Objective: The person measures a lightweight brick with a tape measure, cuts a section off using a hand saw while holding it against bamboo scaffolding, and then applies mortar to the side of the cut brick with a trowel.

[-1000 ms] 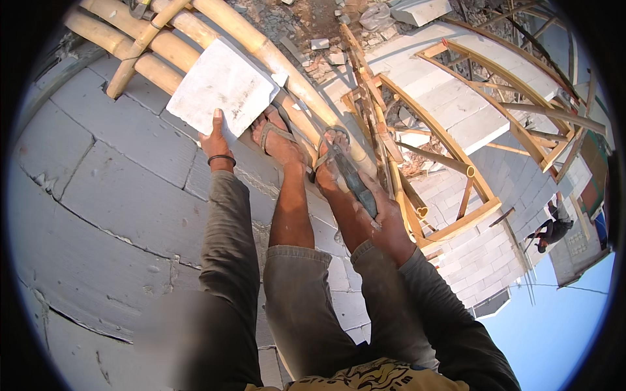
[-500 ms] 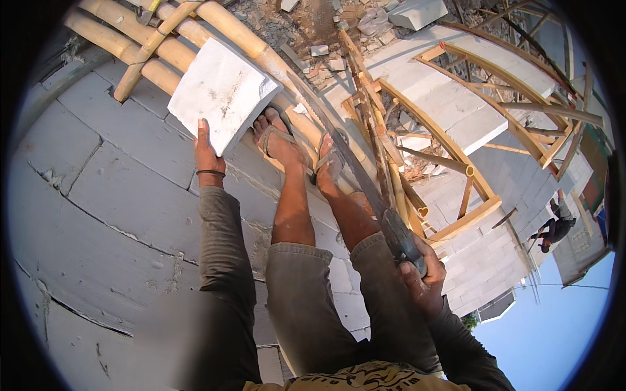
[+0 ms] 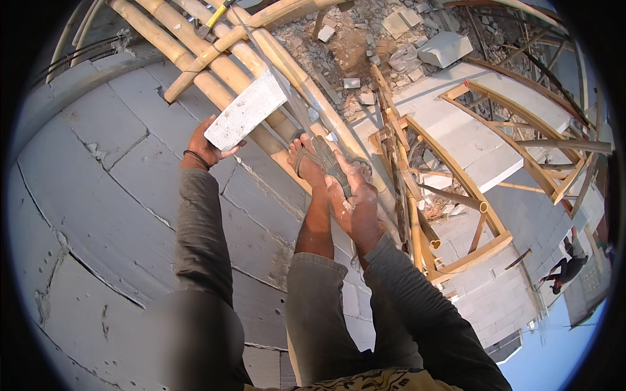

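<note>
My left hand (image 3: 203, 144) grips the lower left end of a white lightweight concrete block (image 3: 248, 112), tilted with a narrow, rough face showing. The block is over the bamboo poles, in front of my sandalled feet. My right hand (image 3: 352, 195) is closed around the handle of a hand saw (image 3: 330, 161), close above my right foot. Its long grey blade points up and to the left, reaching the right end of the block. Whether the teeth touch the block I cannot tell.
Bamboo poles (image 3: 225, 68) tied by a crosspiece form the platform under my feet. On them lies a tool with a yellow handle (image 3: 215, 17). A pale block wall (image 3: 98, 195) runs along the left. Rubble (image 3: 352, 55), wooden frames (image 3: 469, 195) and another person (image 3: 566, 268) are to the right.
The block has turned from its broad face to its narrow face. My right hand has brought the saw up and left, from beside my right knee to near the block.
</note>
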A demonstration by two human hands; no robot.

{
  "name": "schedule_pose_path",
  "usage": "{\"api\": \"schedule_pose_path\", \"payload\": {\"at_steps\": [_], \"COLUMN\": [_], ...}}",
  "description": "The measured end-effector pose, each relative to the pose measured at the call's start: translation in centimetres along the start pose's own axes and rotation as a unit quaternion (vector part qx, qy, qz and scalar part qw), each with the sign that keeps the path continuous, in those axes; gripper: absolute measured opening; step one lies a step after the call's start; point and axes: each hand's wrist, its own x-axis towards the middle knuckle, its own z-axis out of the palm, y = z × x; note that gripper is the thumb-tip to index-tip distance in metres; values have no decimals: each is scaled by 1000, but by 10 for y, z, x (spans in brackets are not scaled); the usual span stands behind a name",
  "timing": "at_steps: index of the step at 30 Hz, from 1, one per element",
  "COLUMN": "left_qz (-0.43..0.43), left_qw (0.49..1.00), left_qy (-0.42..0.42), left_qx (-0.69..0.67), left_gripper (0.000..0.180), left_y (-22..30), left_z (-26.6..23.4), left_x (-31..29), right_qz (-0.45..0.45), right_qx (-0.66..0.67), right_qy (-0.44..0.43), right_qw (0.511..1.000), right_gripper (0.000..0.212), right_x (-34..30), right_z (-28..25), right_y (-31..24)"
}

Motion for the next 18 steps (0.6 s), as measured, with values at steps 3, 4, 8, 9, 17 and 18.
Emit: {"api": "schedule_pose_path", "payload": {"at_steps": [3, 4, 8, 9, 17, 18], "left_qz": [124, 275, 463, 422, 337, 331], "left_qw": [979, 910, 508, 484, 519, 524], "left_qy": [159, 281, 386, 363, 288, 281], "left_qx": [-21, 130, 615, 675, 731, 732], "left_gripper": [81, 85, 111, 114, 116, 117], "left_y": [-30, -35, -58, -57, 52, 63], "left_z": [51, 64, 117, 124, 103, 93], "left_x": [-14, -15, -27, -28, -13, -10], "right_qz": [0, -25, -82, -91, -22, -22], "right_qx": [-14, -19, -43, -46, 50, 64], "right_qy": [15, 23, 64, 75, 105, 94], "right_qw": [1000, 999, 994, 992, 993, 993], "right_gripper": [49, 49, 47, 46, 45, 46], "right_x": [3, 3, 3, 5, 48, 54], "right_z": [11, 13, 3, 1, 11, 17], "right_y": [0, 1, -5, -9, 24, 12]}}
